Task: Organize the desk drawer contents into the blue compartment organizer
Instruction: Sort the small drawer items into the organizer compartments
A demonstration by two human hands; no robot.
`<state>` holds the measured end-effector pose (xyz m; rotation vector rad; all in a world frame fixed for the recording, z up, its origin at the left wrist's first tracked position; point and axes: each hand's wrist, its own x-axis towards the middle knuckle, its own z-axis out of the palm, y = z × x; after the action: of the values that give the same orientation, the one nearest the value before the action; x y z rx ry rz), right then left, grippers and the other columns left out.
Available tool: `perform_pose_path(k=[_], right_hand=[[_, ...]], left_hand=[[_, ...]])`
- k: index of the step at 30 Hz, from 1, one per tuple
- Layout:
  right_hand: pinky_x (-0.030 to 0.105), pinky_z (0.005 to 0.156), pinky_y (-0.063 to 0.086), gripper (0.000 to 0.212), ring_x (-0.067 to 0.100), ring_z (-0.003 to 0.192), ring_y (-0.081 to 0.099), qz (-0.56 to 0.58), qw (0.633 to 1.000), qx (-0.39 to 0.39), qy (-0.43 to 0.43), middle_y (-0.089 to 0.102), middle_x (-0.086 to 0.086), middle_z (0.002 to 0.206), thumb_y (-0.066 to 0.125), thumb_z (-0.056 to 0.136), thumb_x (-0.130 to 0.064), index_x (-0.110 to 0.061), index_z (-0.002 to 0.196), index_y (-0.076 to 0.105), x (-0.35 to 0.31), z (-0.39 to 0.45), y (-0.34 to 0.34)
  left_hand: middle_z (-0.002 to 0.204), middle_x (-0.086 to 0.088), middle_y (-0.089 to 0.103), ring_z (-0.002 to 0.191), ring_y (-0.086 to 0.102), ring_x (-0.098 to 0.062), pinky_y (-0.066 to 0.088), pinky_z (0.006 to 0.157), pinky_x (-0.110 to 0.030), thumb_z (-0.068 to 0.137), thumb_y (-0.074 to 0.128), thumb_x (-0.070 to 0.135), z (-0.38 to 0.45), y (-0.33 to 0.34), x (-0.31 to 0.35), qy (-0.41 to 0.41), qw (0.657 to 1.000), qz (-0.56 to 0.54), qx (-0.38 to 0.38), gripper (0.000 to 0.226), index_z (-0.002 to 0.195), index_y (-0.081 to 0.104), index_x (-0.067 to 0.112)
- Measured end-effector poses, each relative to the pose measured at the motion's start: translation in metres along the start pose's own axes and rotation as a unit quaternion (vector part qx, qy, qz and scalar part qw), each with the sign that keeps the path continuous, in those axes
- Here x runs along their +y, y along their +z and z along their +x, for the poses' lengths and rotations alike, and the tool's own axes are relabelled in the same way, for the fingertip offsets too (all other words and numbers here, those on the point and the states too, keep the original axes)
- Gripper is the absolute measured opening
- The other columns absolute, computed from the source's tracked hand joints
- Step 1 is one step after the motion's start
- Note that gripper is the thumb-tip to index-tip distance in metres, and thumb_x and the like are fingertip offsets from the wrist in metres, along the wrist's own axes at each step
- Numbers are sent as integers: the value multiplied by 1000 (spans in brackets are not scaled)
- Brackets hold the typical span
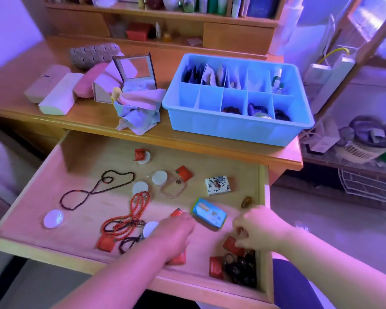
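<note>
The blue compartment organizer (236, 128) stands on the desk top, with pouches and a small bottle in its back row and dark bracelets in three front cells. Below it the open drawer (80, 152) holds bead necklaces (129, 217), white discs (53, 218), red packets (184, 172) and small boxes (210, 214). My left hand (176, 233) lies palm down over red packets near the drawer's front; whether it grips one is hidden. My right hand (257, 229) has curled fingers pinching a small item just above a red packet (231, 244) and dark beads (241, 268).
On the desk left of the organizer lie several glasses cases (56, 94), a patterned pouch (94, 55), a small mirror box (135, 72) and crumpled cloths (138, 108). Shelves with books rise behind. A wire rack and basket stand at the right.
</note>
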<state>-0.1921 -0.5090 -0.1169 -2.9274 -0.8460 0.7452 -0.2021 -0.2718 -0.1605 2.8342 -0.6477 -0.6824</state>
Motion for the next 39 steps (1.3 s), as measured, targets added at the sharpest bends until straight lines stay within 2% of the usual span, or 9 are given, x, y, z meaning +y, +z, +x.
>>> perform_pose_path(k=[4, 8, 13, 21, 25, 27, 29, 33, 39], right_hand=[[32, 66, 39, 52, 30, 94, 62, -40, 994, -99, -23, 64, 5, 105, 66, 71, -56, -23, 109, 54, -26, -1, 22], [35, 71, 41, 48, 33, 100, 59, 10, 993, -115, -23, 60, 11, 112, 68, 78, -35, -18, 116, 45, -46, 10, 33], [21, 80, 41, 36, 13, 99, 57, 199, 977, -52, -45, 63, -7, 108, 65, 75, -37, -31, 110, 61, -56, 17, 35], [19, 76, 42, 18, 10, 92, 59, 251, 957, 140, 39, 65, -13, 102, 61, 84, -33, -30, 100, 69, -48, 30, 11], [9, 93, 33, 56, -6, 110, 44, 322, 921, 221, -3, 48, -25, 122, 68, 77, -28, -33, 129, 52, -51, 45, -21], [12, 96, 36, 58, -3, 113, 47, 332, 924, 185, -37, 52, -21, 124, 69, 76, -26, -30, 131, 49, -58, 54, -33], [23, 82, 47, 29, 7, 91, 61, 390, 910, 143, -11, 66, -12, 99, 63, 83, -20, -30, 108, 56, -67, 59, -42], [38, 63, 51, 14, 17, 55, 56, 568, 816, 102, 37, 53, -3, 60, 50, 95, -7, -14, 84, 53, -72, 57, -49], [25, 43, 30, 27, 9, 43, 34, 653, 697, 293, 51, 50, -9, 52, 44, 98, -10, -24, 95, 67, -52, 36, -114]], left_hand=[[106, 4, 55, 97, 57, -19, 43, 79, -32, 86, 56, 23, -1, -11, -25, -50, 987, -90, 127, 13, 99, 58, 25], [118, 3, 47, 105, 53, -18, 44, 90, -34, 87, 58, 21, -6, -19, -49, -124, 968, -117, 186, 29, 116, 56, 22], [124, 2, 50, 116, 46, -19, 40, 98, -33, 93, 50, 22, 4, -22, -61, -127, 969, -93, 190, 31, 123, 56, 19], [114, -6, 51, 104, 47, -22, 43, 91, -35, 95, 47, 29, 30, -33, -38, -171, 981, -19, 85, 26, 110, 59, 11], [93, 8, 52, 87, 57, -13, 44, 76, -27, 94, 49, 26, 11, -55, -21, -46, 979, -164, 115, 15, 97, 60, 17], [80, 14, 55, 75, 55, -3, 45, 68, -23, 91, 55, 22, -1, -68, -10, 4, 953, -263, 148, 7, 90, 61, 19], [65, 16, 61, 58, 52, 5, 41, 56, -11, 90, 58, 14, -9, -76, -2, 5, 895, -409, 180, 10, 82, 62, 21], [76, 7, 72, 73, 67, -6, 53, 69, -18, 91, 58, 15, -10, -78, -8, -92, 790, -552, 249, 11, 87, 66, 21], [84, 3, 71, 66, 65, -9, 55, 66, -25, 93, 56, 18, -6, -55, -31, -165, 724, -624, 242, 13, 95, 68, 22]])
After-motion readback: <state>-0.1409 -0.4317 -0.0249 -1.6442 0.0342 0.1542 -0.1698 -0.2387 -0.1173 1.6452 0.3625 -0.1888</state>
